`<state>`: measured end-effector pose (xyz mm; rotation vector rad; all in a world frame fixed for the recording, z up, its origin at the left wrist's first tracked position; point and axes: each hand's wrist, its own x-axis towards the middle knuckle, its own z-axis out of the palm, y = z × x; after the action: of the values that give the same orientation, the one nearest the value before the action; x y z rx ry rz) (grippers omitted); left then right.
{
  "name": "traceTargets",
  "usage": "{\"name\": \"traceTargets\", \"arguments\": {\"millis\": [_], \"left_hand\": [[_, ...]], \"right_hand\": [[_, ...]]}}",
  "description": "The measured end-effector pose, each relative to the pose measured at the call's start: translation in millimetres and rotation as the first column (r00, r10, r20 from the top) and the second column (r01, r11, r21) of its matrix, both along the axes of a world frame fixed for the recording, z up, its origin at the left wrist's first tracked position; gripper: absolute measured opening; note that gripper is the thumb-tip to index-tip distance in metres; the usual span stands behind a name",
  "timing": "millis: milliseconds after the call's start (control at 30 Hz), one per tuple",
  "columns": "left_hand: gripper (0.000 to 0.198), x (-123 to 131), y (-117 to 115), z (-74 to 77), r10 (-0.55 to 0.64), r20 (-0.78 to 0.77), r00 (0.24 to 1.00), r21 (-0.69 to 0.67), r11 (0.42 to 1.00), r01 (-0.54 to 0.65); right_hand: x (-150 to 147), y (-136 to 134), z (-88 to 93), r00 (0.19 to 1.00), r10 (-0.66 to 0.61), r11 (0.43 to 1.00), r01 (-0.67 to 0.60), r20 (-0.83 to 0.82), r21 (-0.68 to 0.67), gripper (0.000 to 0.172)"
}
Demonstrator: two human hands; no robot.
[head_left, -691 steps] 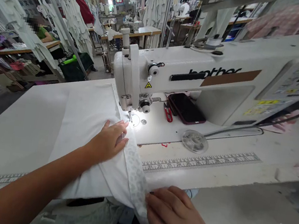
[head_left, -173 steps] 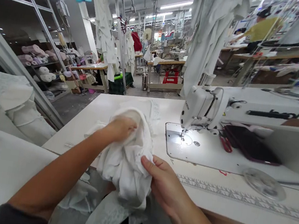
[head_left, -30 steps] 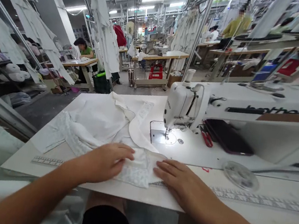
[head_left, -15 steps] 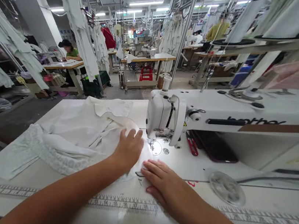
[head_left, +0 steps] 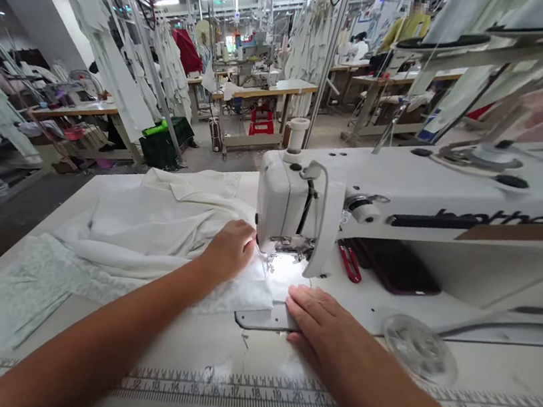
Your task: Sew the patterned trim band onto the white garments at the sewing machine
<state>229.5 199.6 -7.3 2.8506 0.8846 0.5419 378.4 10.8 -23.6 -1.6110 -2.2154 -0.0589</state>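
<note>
A white garment (head_left: pixel 147 226) lies in soft folds across the sewing table, with a patterned lace panel (head_left: pixel 33 281) spread at its near left. My left hand (head_left: pixel 229 249) presses on the cloth, fingers curled, close behind the presser foot (head_left: pixel 278 248) of a white Brother sewing machine (head_left: pixel 291 206). The cloth edge runs under the foot, and the needle is hard to make out. My right hand (head_left: pixel 322 325) lies flat on the table, its fingertips touching a grey metal plate (head_left: pixel 260 320) just in front of the lit needle area.
Red thread snips (head_left: pixel 349 261), a dark phone (head_left: pixel 398 270) and a clear plastic disc (head_left: pixel 420 349) sit right of the needle. A measuring tape (head_left: pixel 225 389) runs along the table's near edge. Beyond the far edge stand garment racks, worktables and a co-worker (head_left: pixel 407 30).
The bunched cloth has been spread out and slid toward the needle. Both hands moved closer to the presser foot, and the grey metal plate has come into view by my right hand.
</note>
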Motion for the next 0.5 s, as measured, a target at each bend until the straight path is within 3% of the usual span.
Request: {"name": "traceTargets", "arguments": {"millis": [100, 200, 333, 433, 500], "left_hand": [[0.016, -18.9, -28.3, 1.7, -0.185, 0.053, 0.981, 0.008, 0.983, 0.185], [0.018, -27.2, -56.5, -1.7, -0.341, -0.016, 0.94, 0.041, 0.939, 0.341], [0.028, -35.9, -72.2, -9.1, -0.246, -0.207, 0.947, 0.098, 0.958, 0.27], [0.03, -55.2, -65.9, -7.2, -0.134, -0.211, 0.968, 0.123, 0.979, 0.162], [0.029, -72.8, -57.8, -0.4, -0.031, -0.191, 0.981, 0.067, 0.997, 0.044]], "right_hand": [[-4.4, 7.3, 4.1, 0.997, 0.035, 0.999, -0.037, -0.063, -0.035, 0.031], [-4.1, 20.8, 6.7, 0.991, 0.064, 0.994, -0.073, -0.117, -0.076, 0.037], [-2.1, 27.2, 3.9, 0.986, 0.127, 0.99, -0.133, -0.105, -0.05, 0.043], [-3.9, 23.7, 2.3, 0.992, 0.114, 0.992, -0.117, -0.06, -0.054, 0.043], [-5.7, 21.6, 2.4, 0.995, 0.082, 0.994, -0.086, -0.058, -0.072, 0.043]]}}
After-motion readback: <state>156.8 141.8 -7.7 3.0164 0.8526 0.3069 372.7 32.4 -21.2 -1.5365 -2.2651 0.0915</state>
